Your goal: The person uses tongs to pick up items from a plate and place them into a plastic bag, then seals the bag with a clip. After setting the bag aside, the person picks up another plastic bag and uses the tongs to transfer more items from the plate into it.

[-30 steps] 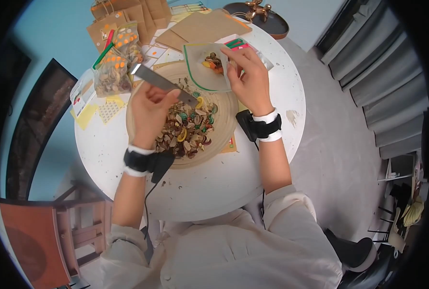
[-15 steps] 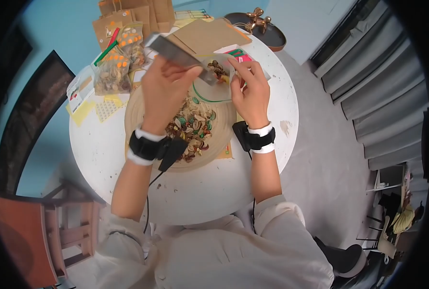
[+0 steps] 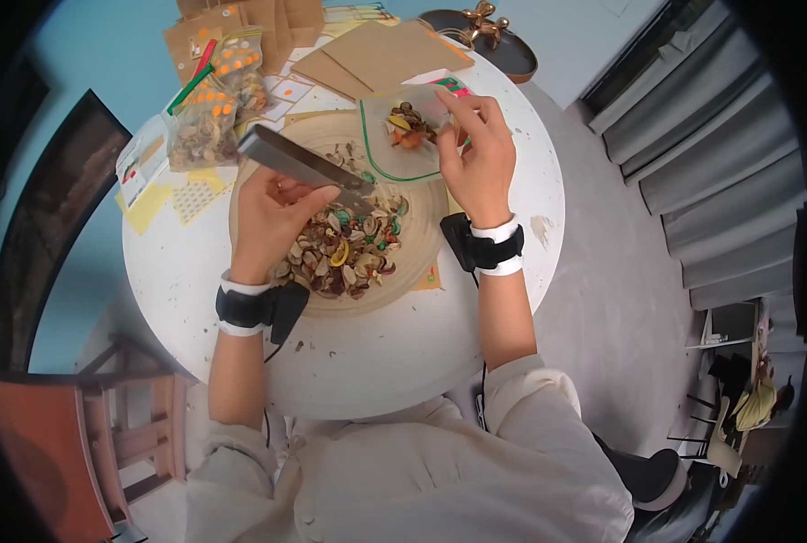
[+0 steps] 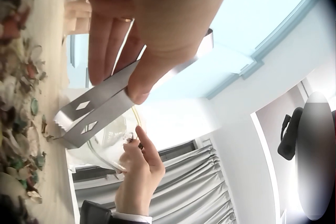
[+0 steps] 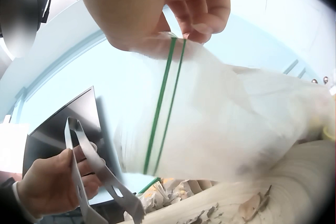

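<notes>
My left hand point(image 3: 272, 217) pinches a pair of flat metal tongs point(image 3: 308, 165) between thumb and fingers. Their toothed tips point(image 4: 62, 129) stand a little apart with nothing between them, close over the dried petals. A heap of potpourri point(image 3: 353, 249) in brown, cream, green and yellow lies on a round wooden tray point(image 3: 426, 258). My right hand point(image 3: 477, 154) pinches the top edge of a clear zip bag point(image 5: 210, 103) with a green seal. Some potpourri pieces, including an orange one, sit inside the bag, which hangs over the tray's far right side.
Filled zip bags point(image 3: 206, 136) with orange dots stand at the back left, before brown paper bags point(image 3: 191, 45). Flat kraft bags point(image 3: 381, 59) lie at the back. Yellow sticker sheets point(image 3: 195, 195) rest left of the tray on the round white table point(image 3: 376, 371).
My left hand rose with the tongs to the zip bag's mouth, then moved back left and down over the potpourri. The right hand has kept its pinch on the bag.
</notes>
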Motion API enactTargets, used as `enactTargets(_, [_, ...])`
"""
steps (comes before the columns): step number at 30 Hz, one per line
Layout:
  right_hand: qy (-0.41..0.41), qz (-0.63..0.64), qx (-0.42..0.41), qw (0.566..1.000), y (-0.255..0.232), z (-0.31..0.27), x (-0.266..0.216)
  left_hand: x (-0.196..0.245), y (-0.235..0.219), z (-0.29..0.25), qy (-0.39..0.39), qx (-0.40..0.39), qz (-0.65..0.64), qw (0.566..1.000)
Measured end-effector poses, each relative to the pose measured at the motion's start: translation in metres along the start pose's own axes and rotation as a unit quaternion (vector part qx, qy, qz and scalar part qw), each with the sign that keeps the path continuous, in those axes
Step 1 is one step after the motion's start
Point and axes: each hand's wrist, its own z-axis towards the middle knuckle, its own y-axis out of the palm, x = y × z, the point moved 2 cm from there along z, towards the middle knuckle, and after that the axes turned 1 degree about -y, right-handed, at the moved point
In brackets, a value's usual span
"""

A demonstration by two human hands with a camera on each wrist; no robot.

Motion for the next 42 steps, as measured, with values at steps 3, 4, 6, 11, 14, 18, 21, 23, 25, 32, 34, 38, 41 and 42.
enactTargets(3, [0.004, -0.002, -0.007, 1.000, 0.001, 0.003, -0.001, -0.005, -0.009, 0.002, 0.038, 0.006, -0.042, 0.998])
enactTargets(4, [0.008, 0.005, -0.019, 1.000, 0.001, 0.003, -0.004, -0.006, -0.011, 0.003, 0.046, 0.007, -0.054, 0.997])
enactTargets(6, [0.011, 0.021, -0.036, 0.999, 0.002, 0.000, -0.008, -0.006, -0.009, 0.003, -0.002, -0.023, 0.021, 1.000])
enactTargets(11, [0.007, 0.044, -0.041, 0.998, 0.002, -0.003, -0.012, -0.024, 0.000, 0.004, -0.010, -0.067, 0.051, 0.996])
enactTargets(14, [0.022, 0.067, -0.045, 0.997, 0.002, -0.003, -0.013, -0.027, -0.005, 0.006, -0.023, -0.072, 0.106, 0.991])
enactTargets(18, [0.012, 0.064, -0.044, 0.997, 0.002, -0.006, -0.012, -0.023, -0.003, 0.003, -0.017, -0.059, 0.061, 0.996])
enactTargets(21, [0.010, 0.058, -0.044, 0.997, 0.001, -0.006, -0.010, -0.026, -0.005, 0.006, -0.001, -0.029, 0.052, 0.998])
enactTargets(23, [0.002, 0.063, -0.038, 0.997, 0.000, -0.005, -0.009, -0.027, -0.002, 0.010, 0.007, -0.035, 0.071, 0.997])
enactTargets(25, [-0.004, 0.060, -0.039, 0.997, 0.000, -0.005, -0.009, -0.023, 0.004, 0.016, 0.012, -0.068, 0.098, 0.993])
enactTargets(32, [0.003, 0.057, -0.049, 0.997, -0.007, -0.010, -0.006, -0.016, 0.011, 0.011, -0.012, -0.062, 0.112, 0.992])
enactTargets(34, [-0.006, 0.063, -0.036, 0.997, -0.006, -0.011, -0.003, -0.012, 0.012, 0.005, -0.006, -0.050, 0.116, 0.992])
enactTargets(38, [-0.002, 0.074, -0.029, 0.997, -0.006, -0.013, 0.000, 0.010, 0.009, -0.009, 0.014, -0.006, 0.099, 0.995])
enactTargets(41, [-0.004, 0.078, -0.027, 0.997, -0.007, -0.013, 0.001, 0.035, -0.003, -0.015, 0.048, 0.027, 0.107, 0.993])
enactTargets(42, [0.001, 0.075, -0.031, 0.997, -0.008, -0.013, 0.001, 0.041, -0.001, -0.014, 0.074, 0.041, 0.096, 0.992])
